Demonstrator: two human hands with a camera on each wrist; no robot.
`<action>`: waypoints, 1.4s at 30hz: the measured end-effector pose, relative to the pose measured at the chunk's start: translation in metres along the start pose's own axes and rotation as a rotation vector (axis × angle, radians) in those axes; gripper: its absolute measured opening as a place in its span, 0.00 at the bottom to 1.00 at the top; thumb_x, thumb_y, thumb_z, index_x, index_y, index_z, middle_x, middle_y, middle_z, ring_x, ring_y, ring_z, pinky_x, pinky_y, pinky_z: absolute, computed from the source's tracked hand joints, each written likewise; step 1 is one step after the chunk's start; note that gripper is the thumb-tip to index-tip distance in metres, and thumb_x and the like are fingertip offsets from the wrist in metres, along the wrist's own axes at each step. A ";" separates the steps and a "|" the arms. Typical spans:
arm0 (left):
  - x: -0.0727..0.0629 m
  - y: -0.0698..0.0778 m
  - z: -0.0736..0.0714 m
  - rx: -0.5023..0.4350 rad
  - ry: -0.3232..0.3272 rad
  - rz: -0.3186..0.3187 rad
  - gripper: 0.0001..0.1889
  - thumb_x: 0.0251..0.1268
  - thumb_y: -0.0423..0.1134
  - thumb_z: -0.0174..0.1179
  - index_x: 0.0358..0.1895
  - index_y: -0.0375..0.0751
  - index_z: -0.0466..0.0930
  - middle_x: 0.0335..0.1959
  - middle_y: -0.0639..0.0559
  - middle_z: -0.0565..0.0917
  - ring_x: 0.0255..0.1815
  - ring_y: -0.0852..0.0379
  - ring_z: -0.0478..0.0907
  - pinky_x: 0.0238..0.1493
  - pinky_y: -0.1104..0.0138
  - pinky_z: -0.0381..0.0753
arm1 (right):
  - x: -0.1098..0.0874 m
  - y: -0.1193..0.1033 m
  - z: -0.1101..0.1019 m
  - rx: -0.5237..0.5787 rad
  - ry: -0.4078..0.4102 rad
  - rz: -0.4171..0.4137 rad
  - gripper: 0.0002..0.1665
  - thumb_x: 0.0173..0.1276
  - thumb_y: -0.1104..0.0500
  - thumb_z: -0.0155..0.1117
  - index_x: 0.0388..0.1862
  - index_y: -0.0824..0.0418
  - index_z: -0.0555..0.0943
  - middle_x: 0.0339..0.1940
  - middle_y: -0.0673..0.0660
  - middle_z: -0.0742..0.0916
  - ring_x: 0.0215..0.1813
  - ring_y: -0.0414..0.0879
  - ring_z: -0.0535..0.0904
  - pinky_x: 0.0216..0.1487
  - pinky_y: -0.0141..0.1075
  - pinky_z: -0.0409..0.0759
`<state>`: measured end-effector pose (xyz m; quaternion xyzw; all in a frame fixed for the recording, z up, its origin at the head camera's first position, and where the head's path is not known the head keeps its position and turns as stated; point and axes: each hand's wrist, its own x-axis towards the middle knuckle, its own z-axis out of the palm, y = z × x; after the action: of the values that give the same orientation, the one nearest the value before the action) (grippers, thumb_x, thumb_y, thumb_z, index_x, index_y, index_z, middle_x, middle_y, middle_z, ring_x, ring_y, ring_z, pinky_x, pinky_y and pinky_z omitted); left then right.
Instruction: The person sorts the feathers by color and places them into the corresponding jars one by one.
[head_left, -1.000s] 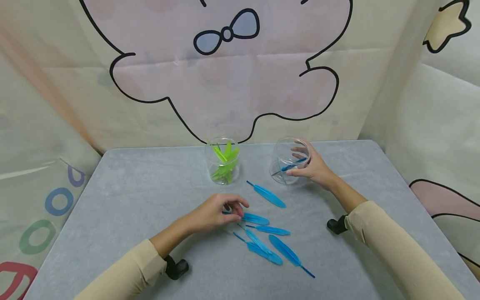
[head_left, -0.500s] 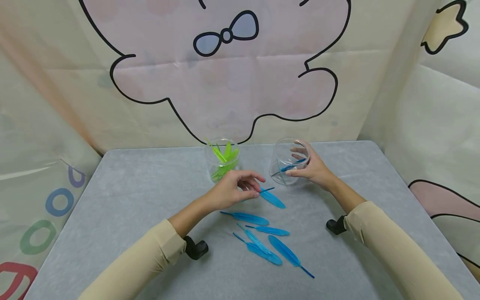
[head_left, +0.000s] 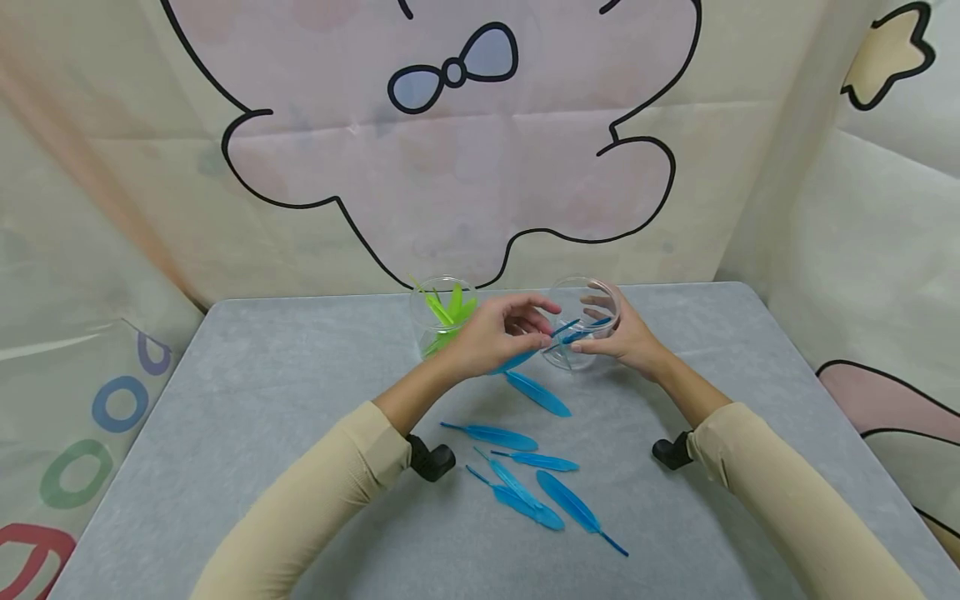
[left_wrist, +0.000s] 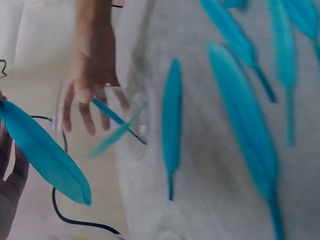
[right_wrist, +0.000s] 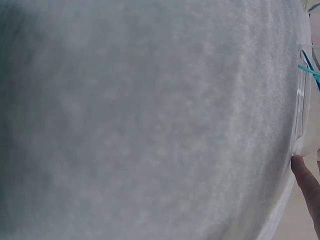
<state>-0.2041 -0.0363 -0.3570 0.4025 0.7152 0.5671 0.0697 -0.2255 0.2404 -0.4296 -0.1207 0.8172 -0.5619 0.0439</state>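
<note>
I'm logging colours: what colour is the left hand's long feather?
Bright blue; the long feather shows best in the left wrist view.

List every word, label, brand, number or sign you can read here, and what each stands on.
"O": green ring on the left-hand wall cloth, if meant as a letter.
"O": blue ring above it, same caution.
Cannot be read for certain: the red shape, cut off by the frame, and the purple loop.
No text shows on the clear cups or blue feathers.
</note>
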 end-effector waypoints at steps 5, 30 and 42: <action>0.019 0.007 -0.001 -0.005 0.042 0.033 0.18 0.66 0.28 0.64 0.58 0.36 0.79 0.40 0.46 0.86 0.39 0.57 0.83 0.45 0.66 0.82 | 0.000 0.000 0.000 0.000 0.005 0.009 0.60 0.60 0.64 0.75 0.81 0.52 0.47 0.75 0.65 0.65 0.76 0.61 0.60 0.65 0.60 0.69; 0.073 0.029 0.001 -0.004 0.280 0.080 0.19 0.65 0.26 0.63 0.59 0.32 0.77 0.44 0.40 0.85 0.44 0.53 0.83 0.50 0.71 0.80 | 0.002 0.000 -0.001 -0.005 -0.008 -0.010 0.59 0.61 0.65 0.74 0.80 0.55 0.47 0.75 0.68 0.64 0.75 0.65 0.60 0.63 0.61 0.71; 0.080 0.023 0.011 -0.035 0.387 0.105 0.15 0.66 0.24 0.62 0.55 0.32 0.79 0.43 0.38 0.84 0.43 0.51 0.82 0.49 0.71 0.81 | 0.002 -0.001 0.000 -0.018 0.005 0.003 0.57 0.62 0.64 0.74 0.80 0.52 0.49 0.75 0.67 0.65 0.75 0.65 0.60 0.63 0.61 0.70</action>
<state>-0.2401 0.0251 -0.3124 0.3214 0.6835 0.6490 -0.0917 -0.2272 0.2394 -0.4291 -0.1183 0.8226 -0.5546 0.0414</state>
